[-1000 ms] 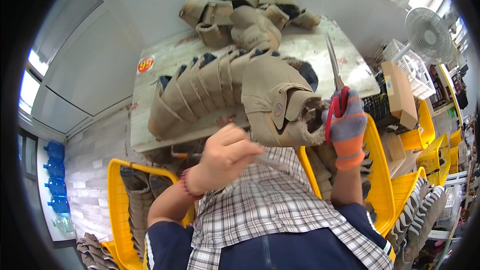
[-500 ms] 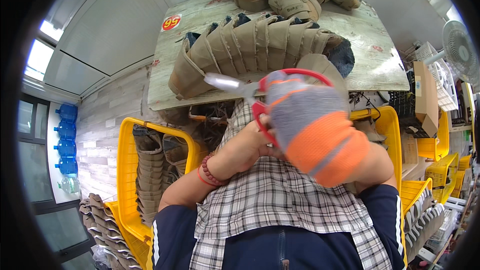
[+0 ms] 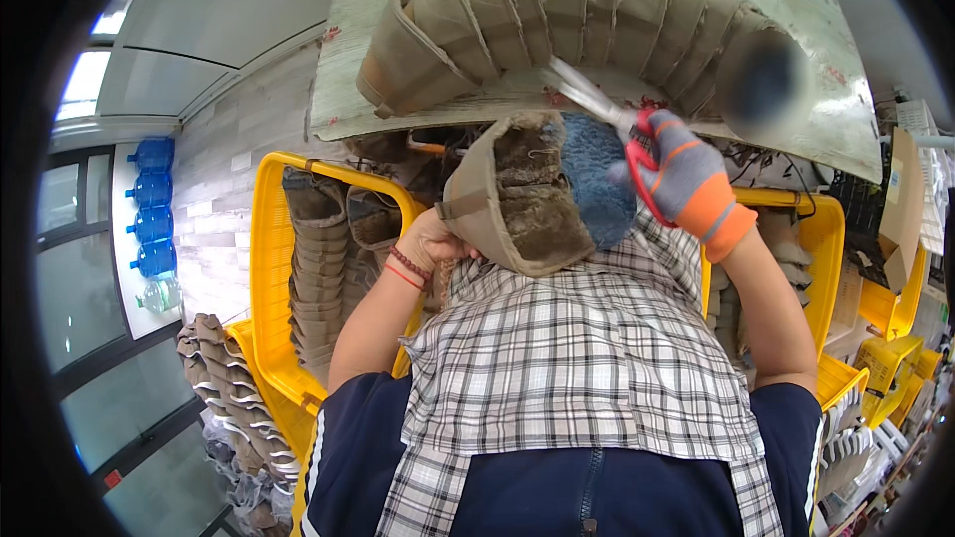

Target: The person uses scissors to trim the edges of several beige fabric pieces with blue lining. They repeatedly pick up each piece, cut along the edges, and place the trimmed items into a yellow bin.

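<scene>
My bare left hand (image 3: 438, 243), a beaded bracelet at its wrist, is closed on the left edge of a tan shoe upper (image 3: 476, 201). The upper is held open over my lap, showing its brown and blue fleece lining (image 3: 597, 179). My right hand (image 3: 691, 179), in a grey and orange glove, grips red-handled scissors (image 3: 637, 129) beside the lining. The blades point up and left toward the table edge and look slightly blurred. On the table (image 3: 343, 104) lies a curved row of nested tan uppers (image 3: 587, 15).
Yellow baskets (image 3: 264, 239) (image 3: 824, 259) flank me, with stacked uppers inside. More uppers (image 3: 234, 388) are piled at lower left. Blue water jugs (image 3: 151, 191) line the left wall. A cardboard box (image 3: 900, 204) stands on the right.
My hands have moved apart, the right one going right with the scissors. A fleece-lined upper now shows opened out in my left hand. The table sits higher in view.
</scene>
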`<state>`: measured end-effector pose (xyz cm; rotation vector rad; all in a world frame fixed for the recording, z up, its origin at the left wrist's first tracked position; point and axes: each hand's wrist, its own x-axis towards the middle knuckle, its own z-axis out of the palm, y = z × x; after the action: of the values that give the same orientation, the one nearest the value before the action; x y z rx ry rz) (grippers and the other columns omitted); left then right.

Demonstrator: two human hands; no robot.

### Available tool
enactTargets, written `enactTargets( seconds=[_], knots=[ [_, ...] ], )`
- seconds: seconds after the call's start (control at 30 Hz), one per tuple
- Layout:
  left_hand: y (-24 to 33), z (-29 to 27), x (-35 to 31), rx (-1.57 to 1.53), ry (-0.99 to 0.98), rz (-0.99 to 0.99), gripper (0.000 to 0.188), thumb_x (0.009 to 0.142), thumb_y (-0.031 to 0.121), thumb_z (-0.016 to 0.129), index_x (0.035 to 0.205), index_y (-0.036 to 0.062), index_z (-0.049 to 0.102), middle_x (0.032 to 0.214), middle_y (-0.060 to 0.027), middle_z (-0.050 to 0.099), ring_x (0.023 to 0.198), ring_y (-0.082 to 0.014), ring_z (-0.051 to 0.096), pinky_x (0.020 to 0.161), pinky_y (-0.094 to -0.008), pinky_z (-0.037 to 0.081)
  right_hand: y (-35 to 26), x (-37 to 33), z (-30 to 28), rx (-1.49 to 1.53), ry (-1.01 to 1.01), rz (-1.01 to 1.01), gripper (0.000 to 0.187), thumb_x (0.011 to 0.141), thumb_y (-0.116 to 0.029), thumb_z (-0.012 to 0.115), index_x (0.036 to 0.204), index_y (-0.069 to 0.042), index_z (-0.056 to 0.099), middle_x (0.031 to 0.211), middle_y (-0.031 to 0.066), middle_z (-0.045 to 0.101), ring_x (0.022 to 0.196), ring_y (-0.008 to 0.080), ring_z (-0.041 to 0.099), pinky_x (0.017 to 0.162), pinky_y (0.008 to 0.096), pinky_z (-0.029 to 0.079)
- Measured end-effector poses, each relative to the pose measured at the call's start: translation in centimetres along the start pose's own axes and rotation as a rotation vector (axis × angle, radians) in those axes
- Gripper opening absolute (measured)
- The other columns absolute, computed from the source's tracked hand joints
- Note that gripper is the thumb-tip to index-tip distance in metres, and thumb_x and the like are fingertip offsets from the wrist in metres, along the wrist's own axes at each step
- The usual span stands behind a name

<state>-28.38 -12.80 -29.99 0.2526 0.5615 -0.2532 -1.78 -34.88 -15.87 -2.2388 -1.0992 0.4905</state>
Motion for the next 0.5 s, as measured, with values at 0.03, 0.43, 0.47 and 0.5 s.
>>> enactTargets(
  seconds=[0.03,0.43,0.47,0.5],
  knots=[
    [0.0,0.0,0.1,-0.043,0.067,0.045,0.025,0.087,0.012,0.059,0.11,0.0033,0.061,0.1,-0.014,0.066,0.087,-0.0267,0.066,0.058,-0.0375,0.057,1.0,-0.7,1.0,-0.083,0.035,-0.081,0.042,0.077,-0.035,0.071,0.104,-0.005,0.058,0.089,0.0131,0.065,0.077,0.0313,0.064,0.068,0.0356,0.051],
    [-1.9,2.9,-0.4,-0.16,0.265,0.345,0.034,0.082,0.004,0.065,0.114,-0.0032,0.055,0.088,-0.0075,0.067,0.079,-0.0183,0.068,0.067,-0.0286,0.059,-0.3,-0.3,2.9,-0.386,-0.263,-0.383,0.032,0.073,-0.03,0.068,0.096,-0.008,0.062,0.089,0.011,0.061,0.084,0.0262,0.06,0.077,0.0374,0.047],
    [-2.1,3.5,-0.4,-0.139,0.313,0.379,0.033,0.082,0.005,0.066,0.113,-0.0043,0.055,0.088,-0.0074,0.067,0.078,-0.0185,0.068,0.066,-0.0285,0.059,-0.6,-0.2,2.9,-0.389,-0.265,-0.392,0.031,0.073,-0.03,0.068,0.095,-0.008,0.063,0.088,0.0109,0.062,0.083,0.0258,0.06,0.076,0.0372,0.047],
    [-2.1,3.8,-0.4,-0.136,0.312,0.382,0.033,0.082,0.005,0.066,0.111,-0.0042,0.056,0.088,-0.0076,0.067,0.077,-0.0188,0.068,0.065,-0.0288,0.059,-0.8,-0.2,3.0,-0.397,-0.265,-0.405,0.03,0.074,-0.029,0.068,0.094,-0.008,0.063,0.087,0.0108,0.062,0.082,0.0254,0.061,0.075,0.0369,0.047]
  ],
)
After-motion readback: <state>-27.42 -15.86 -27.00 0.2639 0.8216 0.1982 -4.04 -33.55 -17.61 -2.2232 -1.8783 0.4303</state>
